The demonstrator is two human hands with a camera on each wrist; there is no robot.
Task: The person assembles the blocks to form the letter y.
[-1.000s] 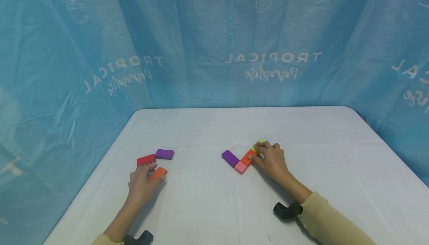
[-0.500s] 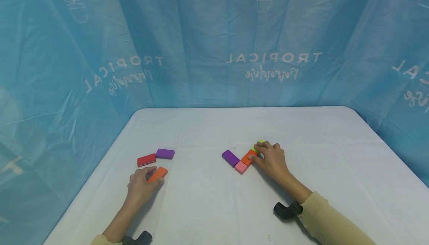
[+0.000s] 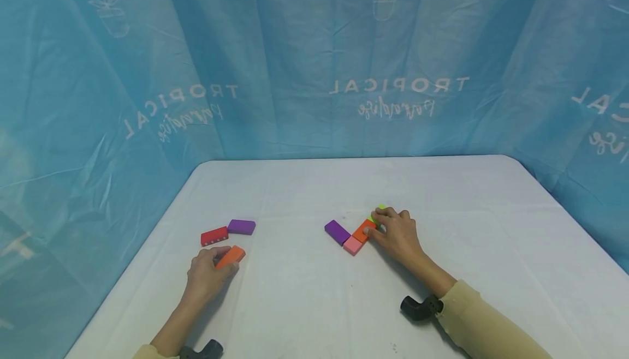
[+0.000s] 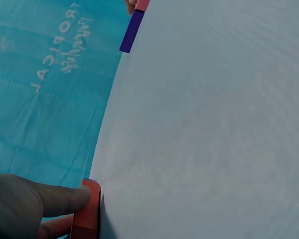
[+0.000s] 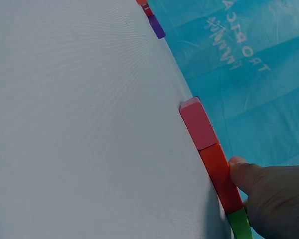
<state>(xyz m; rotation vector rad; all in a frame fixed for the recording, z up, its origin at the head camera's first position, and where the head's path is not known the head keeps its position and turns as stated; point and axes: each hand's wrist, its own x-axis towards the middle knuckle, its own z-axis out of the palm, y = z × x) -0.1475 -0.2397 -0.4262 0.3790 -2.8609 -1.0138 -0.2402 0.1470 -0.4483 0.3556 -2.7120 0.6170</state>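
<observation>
In the head view my left hand (image 3: 206, 271) pinches an orange block (image 3: 231, 256) between thumb and fingers. Just beyond it lie a red block (image 3: 214, 235) with white dots along its side and a purple block (image 3: 241, 226). At centre right, my right hand (image 3: 399, 237) bends over a row of blocks, its thumb on an orange block (image 5: 221, 177) and its fingertips over a lime green block (image 3: 382, 207). A pink block (image 3: 352, 245) abuts the row's near end. From there another purple block (image 3: 337, 232) angles off to the left. The right fingertips are hidden in the right wrist view.
A white cloth covers the table (image 3: 295, 304), with rounded far corners. A blue printed curtain (image 3: 295, 48) hangs behind it and along both sides. Each wrist wears a black mount, such as the right mount (image 3: 419, 308).
My left hand has drawn slightly back from the red block, and its thumb has closed in on the orange block. My right hand and its row of blocks look unmoved.
</observation>
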